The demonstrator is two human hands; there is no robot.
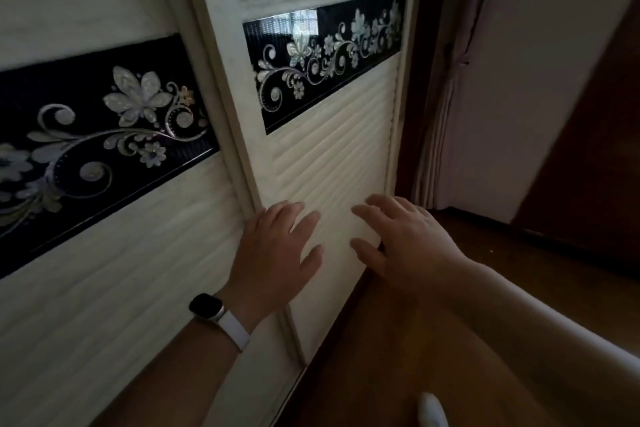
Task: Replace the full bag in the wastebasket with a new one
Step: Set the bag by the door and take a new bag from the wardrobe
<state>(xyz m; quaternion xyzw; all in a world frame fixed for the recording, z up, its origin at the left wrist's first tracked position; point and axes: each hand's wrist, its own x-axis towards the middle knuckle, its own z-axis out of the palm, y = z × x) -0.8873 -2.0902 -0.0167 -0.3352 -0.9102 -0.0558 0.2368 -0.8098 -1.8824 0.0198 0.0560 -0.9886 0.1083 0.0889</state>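
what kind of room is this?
Probably a bedroom at home. Both hands, left and right, lie flat on a sliding wardrobe door with a floral band. A tied-back curtain hangs beside it over a wood floor. No wastebasket in view.

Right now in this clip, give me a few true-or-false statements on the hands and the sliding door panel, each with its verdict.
1. Both hands lie flat and open on the right-hand door panel. True.
2. The left hand holds a trash bag. False: it is empty, and no bag shows.
3. A watch with a white band sits on the left wrist. True.
4. The right hand grips a door knob. False: its spread fingers rest on the ribbed surface.
5. A wastebasket stands on the floor. False: none is in view.
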